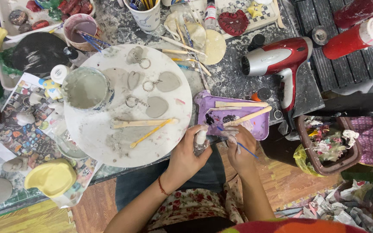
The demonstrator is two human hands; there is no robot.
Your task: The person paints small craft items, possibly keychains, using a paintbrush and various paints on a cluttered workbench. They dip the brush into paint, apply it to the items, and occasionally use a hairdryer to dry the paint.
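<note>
Gripping small white clay piece (200, 137) in left hand (186, 155) | pinching thin blue brush (238, 144) in clay-smeared right hand (238, 149) | beside glossy purple tray (260, 127)

Glossy plastic hairdryer (277, 58), matt clay hearts (156, 106)

Paint-splattered grey worktable (234, 80) over warm wooden plank floor (98, 207), dark slatted bench (324, 26) at its far corner.

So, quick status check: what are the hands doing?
Left hand gripping small white clay piece. Right hand holding thin blue paintbrush. Purple palette tray just beyond, nothing between.
</note>
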